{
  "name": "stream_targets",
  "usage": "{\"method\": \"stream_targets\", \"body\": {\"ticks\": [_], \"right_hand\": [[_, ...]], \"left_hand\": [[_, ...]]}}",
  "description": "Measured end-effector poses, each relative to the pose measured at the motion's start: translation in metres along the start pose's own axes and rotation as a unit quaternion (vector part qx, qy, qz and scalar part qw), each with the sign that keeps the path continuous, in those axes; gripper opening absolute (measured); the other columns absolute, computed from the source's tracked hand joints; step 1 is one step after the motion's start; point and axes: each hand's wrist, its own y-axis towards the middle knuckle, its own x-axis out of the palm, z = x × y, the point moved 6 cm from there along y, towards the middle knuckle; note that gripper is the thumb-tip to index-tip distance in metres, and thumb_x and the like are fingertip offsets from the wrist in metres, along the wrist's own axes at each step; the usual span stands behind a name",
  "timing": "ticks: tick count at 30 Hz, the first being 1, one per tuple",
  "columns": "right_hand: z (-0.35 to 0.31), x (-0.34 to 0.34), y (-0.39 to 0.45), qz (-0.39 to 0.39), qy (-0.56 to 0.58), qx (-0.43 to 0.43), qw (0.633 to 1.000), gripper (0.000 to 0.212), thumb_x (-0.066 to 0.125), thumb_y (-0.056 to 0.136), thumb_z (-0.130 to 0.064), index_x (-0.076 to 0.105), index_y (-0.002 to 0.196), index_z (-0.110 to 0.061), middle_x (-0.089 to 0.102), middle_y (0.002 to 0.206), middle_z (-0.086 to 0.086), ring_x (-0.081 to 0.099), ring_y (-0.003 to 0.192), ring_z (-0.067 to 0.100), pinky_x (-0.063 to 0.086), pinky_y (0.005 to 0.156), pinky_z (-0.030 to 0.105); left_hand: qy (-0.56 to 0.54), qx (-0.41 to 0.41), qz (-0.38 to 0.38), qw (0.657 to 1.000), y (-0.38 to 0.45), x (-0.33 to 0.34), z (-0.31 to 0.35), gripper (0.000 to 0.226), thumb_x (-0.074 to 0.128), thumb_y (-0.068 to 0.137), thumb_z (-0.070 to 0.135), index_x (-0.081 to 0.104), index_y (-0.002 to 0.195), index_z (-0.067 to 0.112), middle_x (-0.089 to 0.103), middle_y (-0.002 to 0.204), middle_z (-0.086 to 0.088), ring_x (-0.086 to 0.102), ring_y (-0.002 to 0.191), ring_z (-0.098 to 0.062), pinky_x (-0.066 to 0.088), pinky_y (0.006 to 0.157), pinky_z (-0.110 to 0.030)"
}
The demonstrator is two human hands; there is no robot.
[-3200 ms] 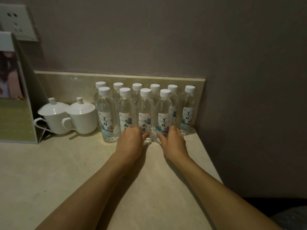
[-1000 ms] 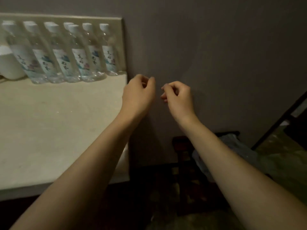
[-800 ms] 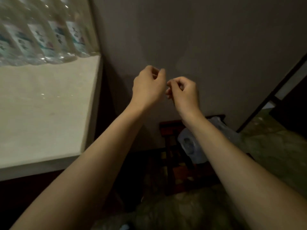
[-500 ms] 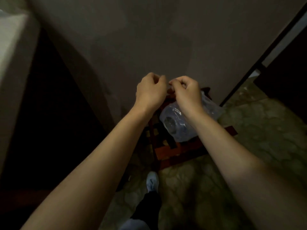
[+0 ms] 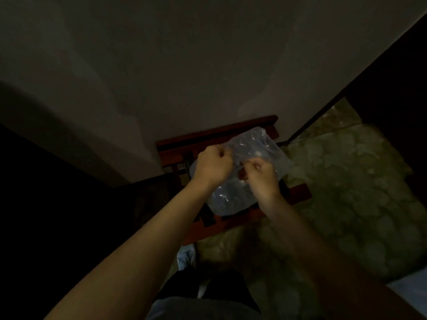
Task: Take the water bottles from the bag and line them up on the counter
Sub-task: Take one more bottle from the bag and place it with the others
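Note:
A clear plastic bag [image 5: 261, 146] lies on a low red-brown wooden rack [image 5: 298, 195] by the wall. Pale round shapes show dimly through the plastic, too dark to tell whether they are bottles. My left hand [image 5: 211, 166] is closed over the bag's top left part. My right hand [image 5: 260, 175] is closed just to its right, fingers curled on the plastic. The counter and the lined-up bottles are out of view.
A grey wall [image 5: 184, 65] rises behind the rack. Patterned greenish floor [image 5: 358, 181] spreads to the right. A dark opening [image 5: 46, 215] lies at the left. My own legs and a light shoe [image 5: 186, 258] are below the arms.
The view swung from the counter with the bottles down to the floor. Both hands dropped from in front of the wall onto the bag and closed on its plastic.

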Motion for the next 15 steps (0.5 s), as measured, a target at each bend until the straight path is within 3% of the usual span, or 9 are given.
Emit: {"method": "stream_targets", "body": {"ticks": [2,8,10,13,15], "right_hand": [[0.019,-0.004,0.022,-0.012,-0.004,0.026,1.0,0.019,0.051,0.098,-0.017,0.066,0.086,-0.015,0.069,0.088,0.011,0.065,0.08,0.022,0.054,0.07,0.032],[0.078,-0.01,0.086,-0.047,-0.03,0.117,0.991,0.018,0.049,0.097,-0.012,0.067,0.091,-0.011,0.069,0.099,0.017,0.067,0.097,0.031,0.055,0.091,0.046],[0.093,-0.011,0.108,-0.063,-0.05,0.131,0.988,0.02,0.048,0.097,-0.012,0.067,0.091,-0.009,0.069,0.103,0.019,0.066,0.097,0.033,0.055,0.089,0.047],[0.112,-0.017,0.134,-0.093,-0.082,0.147,0.981,0.021,0.048,0.097,-0.015,0.067,0.103,-0.01,0.069,0.107,0.012,0.064,0.097,0.024,0.053,0.081,0.036],[0.123,-0.02,0.151,-0.109,-0.097,0.152,0.978,0.019,0.047,0.096,-0.014,0.066,0.099,-0.012,0.068,0.105,0.012,0.064,0.098,0.026,0.053,0.083,0.038]], "left_hand": [[0.0,-0.024,-0.021,0.999,0.014,0.02,-0.013,0.038,0.048,0.1,0.023,0.069,0.091,-0.006,0.074,0.084,-0.019,0.069,0.072,-0.028,0.059,0.072,-0.045],[0.014,-0.086,-0.062,0.994,0.056,0.075,-0.048,0.036,0.046,0.101,0.015,0.068,0.096,-0.013,0.07,0.1,-0.033,0.065,0.079,-0.034,0.055,0.085,-0.054],[0.025,-0.098,-0.054,0.993,0.071,0.091,-0.054,0.035,0.045,0.102,0.017,0.069,0.098,-0.009,0.071,0.099,-0.029,0.068,0.085,-0.037,0.056,0.082,-0.049],[0.06,-0.109,-0.063,0.99,0.092,0.118,-0.062,0.03,0.044,0.103,0.015,0.069,0.104,-0.001,0.07,0.096,-0.021,0.061,0.07,-0.019,0.049,0.059,-0.03],[0.082,-0.109,-0.074,0.988,0.108,0.14,-0.063,0.03,0.044,0.104,0.014,0.068,0.115,0.001,0.07,0.108,-0.019,0.064,0.079,-0.02,0.045,0.061,-0.022]]}}
